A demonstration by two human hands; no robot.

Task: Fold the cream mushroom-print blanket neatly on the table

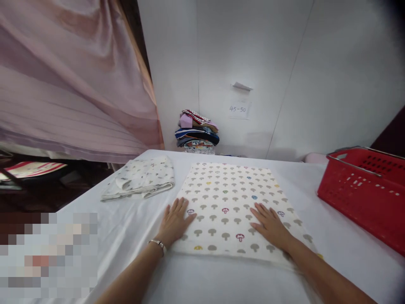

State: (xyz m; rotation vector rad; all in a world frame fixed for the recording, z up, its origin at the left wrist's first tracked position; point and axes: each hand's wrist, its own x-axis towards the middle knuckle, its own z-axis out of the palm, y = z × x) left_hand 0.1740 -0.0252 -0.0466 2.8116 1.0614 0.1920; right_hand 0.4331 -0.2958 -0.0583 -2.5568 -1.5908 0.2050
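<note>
A white cloth with a mushroom print [232, 192] lies flat in front of me, its near edge running across the table. My left hand [177, 219] rests on the cloth's left edge with fingers spread; a metal bracelet circles that wrist. On the right part of the cloth, my right hand [270, 223] lies palm down, fingers apart. Neither hand grips anything. To the left, apart from my hands, a folded white cloth with a small scattered print [142, 175] sits on the table.
A red plastic basket [363, 202] with a metal handle stands on the white-covered table [221, 278] at the right. A stack of folded fabrics [198, 131] is by the wall behind. A pink curtain [79, 84] hangs at left. A paper reading 45-50 [238, 109] is on the wall.
</note>
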